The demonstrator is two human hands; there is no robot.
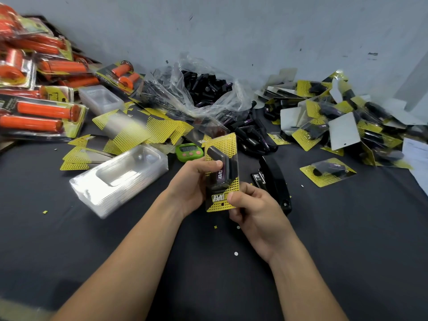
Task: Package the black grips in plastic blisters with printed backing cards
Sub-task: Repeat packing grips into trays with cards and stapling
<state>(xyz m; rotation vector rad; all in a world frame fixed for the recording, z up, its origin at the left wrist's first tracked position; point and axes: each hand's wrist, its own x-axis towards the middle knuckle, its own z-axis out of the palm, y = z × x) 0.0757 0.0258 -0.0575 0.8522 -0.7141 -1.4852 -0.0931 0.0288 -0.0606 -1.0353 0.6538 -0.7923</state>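
The person holds one blister pack point(223, 184) upright above the dark counter point(347, 239), just left of the black stapler point(275, 184). The left grip point(193, 184) grasps the pack at its left edge, thumb pressed on the clear front and fingers behind. The right grip point(253, 207) pinches the pack's lower right corner, thumb on the printed face, between the pack and the stapler. Inside the pack a black grip point(225, 169) with a purple label stands against a yellow-dotted backing card point(228, 142) printed "TAPER".

A green timer point(188, 152) lies on the counter left of the stapler and a little behind it. Farther left of the stapler lies a tilted stack of clear blisters point(120, 179), with loose backing cards point(143, 126) spread behind it. Behind the stapler, against the grey wall point(231, 24), an open plastic bag point(208, 93) holds many black grips, and more of them lie spilled between the bag and the stapler. Right of the stapler one finished pack point(327, 171) lies flat by itself, and behind it rises a heap of finished packs point(342, 117). Far to the stapler's left, packs of orange grips point(41, 110) are piled
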